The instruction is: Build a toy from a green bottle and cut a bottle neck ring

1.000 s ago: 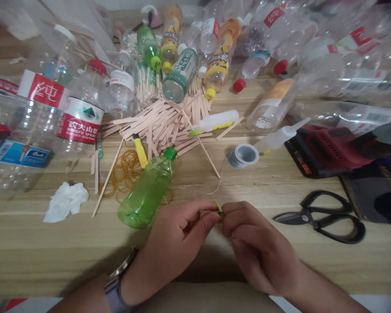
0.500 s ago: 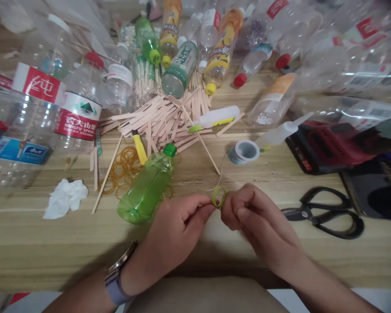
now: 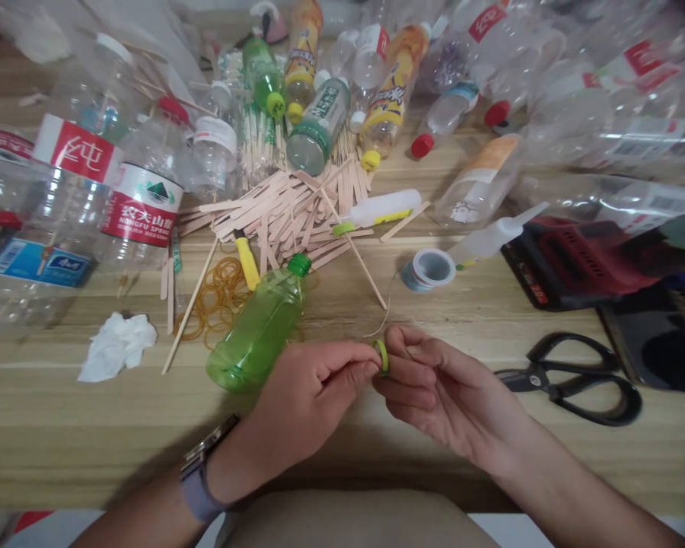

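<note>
A small yellow-green ring (image 3: 382,356) is pinched between the thumb and forefinger of my left hand (image 3: 320,396). Against the ring's right side are the fingers of my right hand (image 3: 439,380), whose thumb and forefinger are pressed together on something thin, perhaps thread. A thin thread (image 3: 389,304) runs from the spool (image 3: 428,270) down toward my hands. Just left of my left hand lies a green bottle (image 3: 262,323) on its side.
Black scissors (image 3: 571,377) lie to the right. Beyond my hands are wooden sticks (image 3: 279,209), a glue bottle (image 3: 382,207), rubber bands (image 3: 222,293) and a yellow-handled tool (image 3: 246,260). Crumpled tissue (image 3: 117,346) is at left. Plastic bottles (image 3: 142,202) crowd the back and left of the table (image 3: 91,434).
My right hand has turned, its fingers now extending under the ring with thumb and forefinger raised. The ring has turned to a narrower view. My left hand has barely moved.
</note>
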A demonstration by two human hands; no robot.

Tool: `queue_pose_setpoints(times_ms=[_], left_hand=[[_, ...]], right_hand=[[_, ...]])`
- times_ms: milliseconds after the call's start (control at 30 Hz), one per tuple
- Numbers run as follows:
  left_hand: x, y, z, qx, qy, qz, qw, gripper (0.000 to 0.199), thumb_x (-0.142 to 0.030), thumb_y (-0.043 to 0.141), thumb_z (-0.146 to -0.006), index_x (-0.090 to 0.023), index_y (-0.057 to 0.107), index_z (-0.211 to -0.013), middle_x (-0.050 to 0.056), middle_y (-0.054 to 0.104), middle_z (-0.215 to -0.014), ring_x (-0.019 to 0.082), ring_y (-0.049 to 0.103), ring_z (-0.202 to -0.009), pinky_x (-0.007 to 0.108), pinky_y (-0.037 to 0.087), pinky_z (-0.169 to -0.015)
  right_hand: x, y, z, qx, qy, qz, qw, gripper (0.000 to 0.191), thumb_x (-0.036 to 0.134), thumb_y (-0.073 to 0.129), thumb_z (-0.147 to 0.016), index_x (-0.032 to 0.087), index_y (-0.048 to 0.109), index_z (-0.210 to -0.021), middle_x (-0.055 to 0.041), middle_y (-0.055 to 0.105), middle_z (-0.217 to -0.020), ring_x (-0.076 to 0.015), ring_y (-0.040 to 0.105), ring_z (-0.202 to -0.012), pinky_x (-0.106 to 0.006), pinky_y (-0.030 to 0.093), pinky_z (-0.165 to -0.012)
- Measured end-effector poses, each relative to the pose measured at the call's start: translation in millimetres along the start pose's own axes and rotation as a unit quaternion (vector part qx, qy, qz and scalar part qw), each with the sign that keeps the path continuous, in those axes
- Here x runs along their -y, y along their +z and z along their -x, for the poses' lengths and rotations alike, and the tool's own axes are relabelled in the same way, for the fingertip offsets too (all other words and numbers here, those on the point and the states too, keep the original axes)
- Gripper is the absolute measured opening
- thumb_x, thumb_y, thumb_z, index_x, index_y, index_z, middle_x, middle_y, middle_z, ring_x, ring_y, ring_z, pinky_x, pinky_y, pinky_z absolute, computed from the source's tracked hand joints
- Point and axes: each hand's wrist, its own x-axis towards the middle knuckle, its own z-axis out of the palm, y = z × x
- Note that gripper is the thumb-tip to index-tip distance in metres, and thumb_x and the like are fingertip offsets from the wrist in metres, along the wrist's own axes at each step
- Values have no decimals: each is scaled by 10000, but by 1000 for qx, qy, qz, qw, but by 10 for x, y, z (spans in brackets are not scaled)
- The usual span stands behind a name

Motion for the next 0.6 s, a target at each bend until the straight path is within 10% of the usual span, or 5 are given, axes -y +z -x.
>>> queue_pose_setpoints(times_ms=[600], left_hand=[[26, 48, 46, -53, 5, -59, 997, 236, -168, 538, -932, -216, 767, -901, -21, 781, -765, 129, 670, -639, 207, 457, -591]], right_hand=[[-9, 12, -14, -47, -34, 77, 995, 245, 236, 719, -829, 192, 506, -718, 73, 375, -606, -76, 305, -543, -188, 297, -512]])
